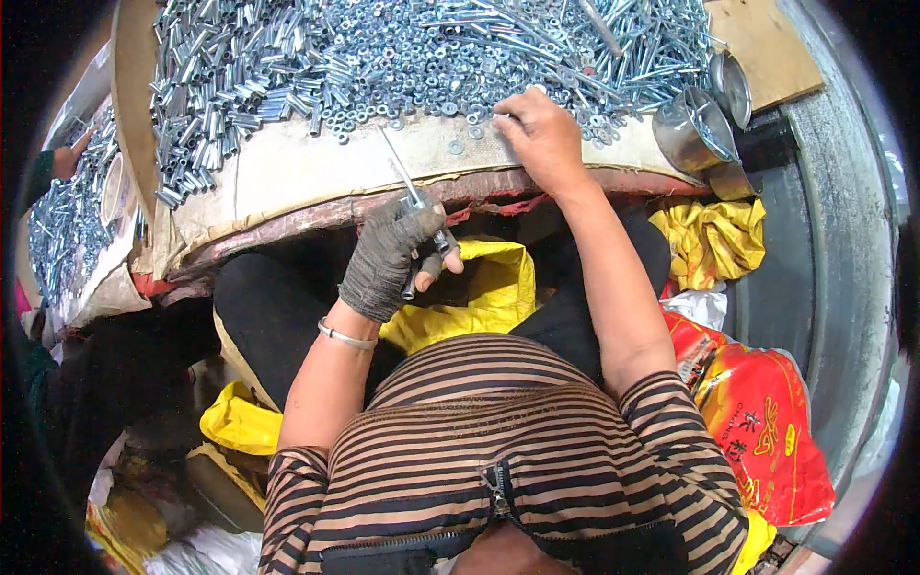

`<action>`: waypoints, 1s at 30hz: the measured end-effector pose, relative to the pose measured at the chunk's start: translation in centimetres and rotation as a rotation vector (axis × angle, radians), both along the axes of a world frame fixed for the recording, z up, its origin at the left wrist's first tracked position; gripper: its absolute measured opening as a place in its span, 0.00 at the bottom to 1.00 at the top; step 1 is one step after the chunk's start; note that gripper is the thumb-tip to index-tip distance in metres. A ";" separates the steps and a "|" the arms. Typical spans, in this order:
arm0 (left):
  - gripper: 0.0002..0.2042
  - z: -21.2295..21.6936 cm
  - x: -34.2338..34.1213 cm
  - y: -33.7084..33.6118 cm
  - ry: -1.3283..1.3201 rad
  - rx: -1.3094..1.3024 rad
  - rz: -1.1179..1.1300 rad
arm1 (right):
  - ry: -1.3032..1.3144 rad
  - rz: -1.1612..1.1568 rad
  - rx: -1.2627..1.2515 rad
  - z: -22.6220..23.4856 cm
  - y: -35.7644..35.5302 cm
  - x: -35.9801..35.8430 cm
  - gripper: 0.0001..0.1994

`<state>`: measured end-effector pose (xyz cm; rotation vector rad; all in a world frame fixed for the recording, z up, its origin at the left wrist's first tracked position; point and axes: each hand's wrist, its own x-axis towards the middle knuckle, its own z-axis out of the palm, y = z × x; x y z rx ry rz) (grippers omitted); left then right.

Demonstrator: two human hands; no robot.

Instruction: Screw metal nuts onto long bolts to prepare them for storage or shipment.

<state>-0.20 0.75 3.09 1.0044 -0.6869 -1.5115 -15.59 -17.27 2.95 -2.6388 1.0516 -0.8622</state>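
My left hand, in a grey fingerless glove, is closed around metal bolts. One long thin bolt sticks out past the fingers toward the pile, and a metal sleeve shows below them. My right hand is bare and pinched at the near edge of the heap of nuts and washers. Whatever lies between its fingertips is too small to make out. Loose washers lie on the pale board close to that hand. Metal sleeves are heaped at the left, long bolts at the right.
A metal cup lies tipped at the table's right edge. An open yellow sack sits between my legs; a red bag is at my right. A wooden strip divides off another pile, where another person's hand reaches in.
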 end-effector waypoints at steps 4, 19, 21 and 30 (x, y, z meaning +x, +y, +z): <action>0.14 0.0 -0.1 0.1 -0.030 0.048 0.005 | 0.285 -0.091 -0.121 -0.6 -0.1 0.9 0.04; 0.12 -0.7 0.4 -0.1 -0.272 -0.037 0.138 | 0.421 0.040 0.109 1.5 0.8 2.4 0.10; 0.12 -0.4 1.0 -0.4 -0.386 0.020 0.056 | 0.426 0.063 0.050 1.0 1.1 2.9 0.10; 0.11 -1.7 -0.1 -0.2 -1.405 -0.017 -0.118 | -0.452 0.357 1.011 3.7 4.0 -1.7 0.04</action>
